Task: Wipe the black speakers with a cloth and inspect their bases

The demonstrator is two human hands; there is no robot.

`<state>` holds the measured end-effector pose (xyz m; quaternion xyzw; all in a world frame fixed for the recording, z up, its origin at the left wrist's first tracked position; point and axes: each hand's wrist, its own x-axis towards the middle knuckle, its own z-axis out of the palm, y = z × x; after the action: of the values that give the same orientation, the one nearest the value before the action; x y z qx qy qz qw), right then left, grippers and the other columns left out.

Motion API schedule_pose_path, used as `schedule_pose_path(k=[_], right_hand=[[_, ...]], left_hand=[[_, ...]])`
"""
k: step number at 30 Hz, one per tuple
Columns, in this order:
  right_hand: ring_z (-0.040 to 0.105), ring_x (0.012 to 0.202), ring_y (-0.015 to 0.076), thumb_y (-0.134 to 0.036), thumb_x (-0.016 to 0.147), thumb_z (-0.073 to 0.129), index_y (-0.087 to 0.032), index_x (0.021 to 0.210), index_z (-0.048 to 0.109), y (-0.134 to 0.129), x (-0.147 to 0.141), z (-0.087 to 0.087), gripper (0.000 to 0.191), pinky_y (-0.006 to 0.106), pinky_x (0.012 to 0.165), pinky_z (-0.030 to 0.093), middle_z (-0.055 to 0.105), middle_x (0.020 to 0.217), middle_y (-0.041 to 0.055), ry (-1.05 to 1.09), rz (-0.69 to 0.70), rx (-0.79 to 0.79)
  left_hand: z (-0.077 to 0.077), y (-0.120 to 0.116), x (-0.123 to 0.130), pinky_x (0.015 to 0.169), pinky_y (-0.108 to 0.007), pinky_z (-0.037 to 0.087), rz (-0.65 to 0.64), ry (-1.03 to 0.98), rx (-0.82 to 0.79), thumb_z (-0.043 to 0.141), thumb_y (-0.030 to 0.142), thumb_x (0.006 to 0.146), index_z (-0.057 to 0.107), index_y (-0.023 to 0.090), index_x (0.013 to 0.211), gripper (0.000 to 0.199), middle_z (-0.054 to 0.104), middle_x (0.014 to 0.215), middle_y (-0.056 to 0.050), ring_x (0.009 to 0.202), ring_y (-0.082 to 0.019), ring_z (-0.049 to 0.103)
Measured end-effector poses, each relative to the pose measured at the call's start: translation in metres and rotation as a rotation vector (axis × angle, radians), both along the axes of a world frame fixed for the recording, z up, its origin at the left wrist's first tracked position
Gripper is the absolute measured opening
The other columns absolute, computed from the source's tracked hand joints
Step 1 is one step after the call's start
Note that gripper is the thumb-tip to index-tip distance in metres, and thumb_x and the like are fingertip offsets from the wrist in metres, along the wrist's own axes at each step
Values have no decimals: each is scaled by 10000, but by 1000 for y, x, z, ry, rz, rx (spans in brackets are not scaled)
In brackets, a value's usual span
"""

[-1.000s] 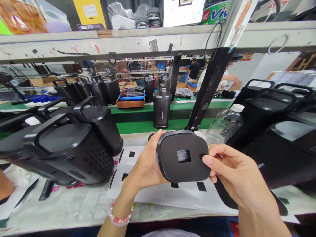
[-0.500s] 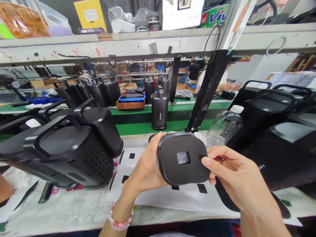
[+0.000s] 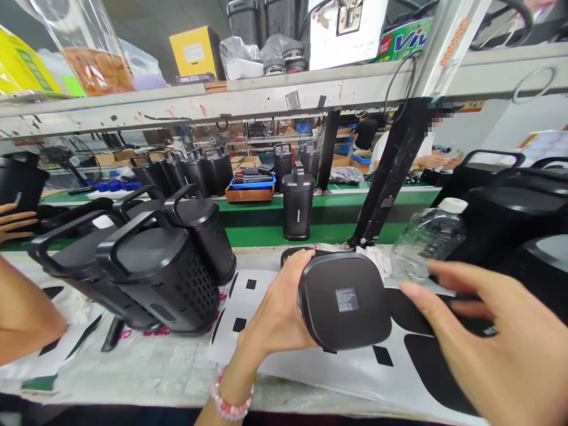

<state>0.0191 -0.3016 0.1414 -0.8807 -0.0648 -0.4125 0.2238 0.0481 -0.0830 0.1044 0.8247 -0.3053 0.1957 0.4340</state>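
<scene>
My left hand (image 3: 284,302) is wrapped around a black portable speaker (image 3: 322,325), its flat base turned toward me. A small grey printed label (image 3: 347,300) sits in the middle of that base. To the right, my right hand (image 3: 501,331) is apart from the speaker, slightly blurred, with thumb and fingers spread and nothing visible between them. Under both hands lies a white backing sheet (image 3: 302,370) with black rounded pads (image 3: 437,370) and small black squares (image 3: 383,356) on it.
Black speakers with handles (image 3: 160,278) stand at the left, more (image 3: 523,207) at the right. A clear plastic bottle (image 3: 428,236) is behind my right hand. Another person's arm (image 3: 26,313) reaches in at left. A black post (image 3: 390,171) and shelf (image 3: 261,92) stand in front.
My right hand has let go of the base's right edge and moved right, its fingers spreading. The view has shifted, and another person's arm and hand now show at left.
</scene>
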Motion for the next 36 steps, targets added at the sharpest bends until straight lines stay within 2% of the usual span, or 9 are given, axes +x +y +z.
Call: schedule_pose_path(k=[3,7,11,15,21,24,27,31,36], right_hand=[[451,1321,376,-464,992,372,-141,1500,338,44,-3,-3,603,548,1078,319,500,1444,160,-220,204,-340],[300,1441,280,-390,1021,315,-153,1558,207,67,10,-19,597,497,1181,142,387,1536,82,-124,243,-390],[234,1472,278,-489,1018,237,-227,1541,278,22,29,-30,587,564,1180,190,321,1572,53,179,176,25],[353,1422,258,-672,927,370,-316,1474,401,-13,34,-51,653,504,1191,254,403,1538,31,459,365,633],[385,1400,251,-745,746,608,-329,1390,479,18,47,-93,777,479,1161,304,439,1514,36,604,498,1299],[603,1169,265,-649,714,645,-268,1098,659,36,54,-90,542,442,1030,461,687,1189,40,469,508,1675],[683,831,230,-476,653,619,-237,801,653,39,56,-82,283,379,826,560,702,775,-12,293,423,1859],[615,601,202,-458,614,568,-230,635,532,29,64,-79,231,334,629,550,534,521,-37,283,396,1641],[496,490,158,-511,657,548,-251,616,417,15,87,-81,294,297,520,485,422,487,-62,248,343,1418]], left_hand=[[-9,1,0,1131,-557,408,-15,-161,5,756,317,720,97,268,1504,1026,396,1492,-174,1382,-347,423],[-23,2,2,1135,-564,398,14,-277,-14,731,304,757,44,274,1525,1031,375,1504,-182,1401,-348,399],[-26,3,4,1117,-574,411,16,-172,-22,822,409,648,152,242,1502,1099,412,1473,-201,1339,-379,468],[-11,10,2,1066,-518,475,59,-131,-168,873,411,570,137,308,1510,1197,441,1461,-155,1295,-356,520],[3,28,-7,1132,-402,419,123,-179,-587,944,340,450,251,351,1512,1268,354,1549,-61,1390,-315,420],[-21,38,-5,1002,-393,541,106,-80,-919,919,463,493,396,351,1455,1101,573,1384,-43,1244,-312,573],[-53,48,-5,909,-406,589,136,153,-1127,848,519,604,461,376,1407,904,698,1198,-24,1082,-296,674],[-93,63,-17,1073,-454,472,161,422,-1179,808,582,635,470,386,1399,859,645,1309,-31,1248,-308,578],[-143,79,-43,1068,-588,426,106,697,-1064,828,708,471,714,231,1131,822,699,1194,-138,1201,-424,577]])
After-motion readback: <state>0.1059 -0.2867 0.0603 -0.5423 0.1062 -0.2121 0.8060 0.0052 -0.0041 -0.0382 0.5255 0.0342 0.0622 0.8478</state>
